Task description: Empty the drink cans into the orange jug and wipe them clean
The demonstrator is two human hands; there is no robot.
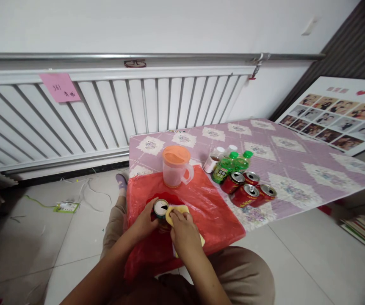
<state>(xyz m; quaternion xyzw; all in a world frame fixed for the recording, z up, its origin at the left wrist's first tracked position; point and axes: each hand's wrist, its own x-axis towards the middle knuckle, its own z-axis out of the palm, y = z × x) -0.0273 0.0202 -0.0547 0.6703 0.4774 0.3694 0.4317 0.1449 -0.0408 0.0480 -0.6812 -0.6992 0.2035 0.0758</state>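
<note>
My left hand (148, 218) is wrapped round an opened drink can (161, 207), its silver top facing up with a dark mouth hole. In my right hand (184, 228) is a yellow cloth (170, 215), pressed against the right side of the can near its rim. Part of the cloth hangs out below the right hand. Beneath the can is a red scalloped tray or plate (152, 197), mostly hidden by my hands, lying on a red plastic sheet (214, 212). Just beyond stands a frosted jug (172, 173) with an orange lid.
Several red cans (245, 195) stand together to the right, beside green-capped bottles (222, 167) and white-capped bottles (212, 161). A patterned purple cloth covers the table (284, 165). A radiator (106, 103) lines the wall; a photo board (338, 114) leans at the far right.
</note>
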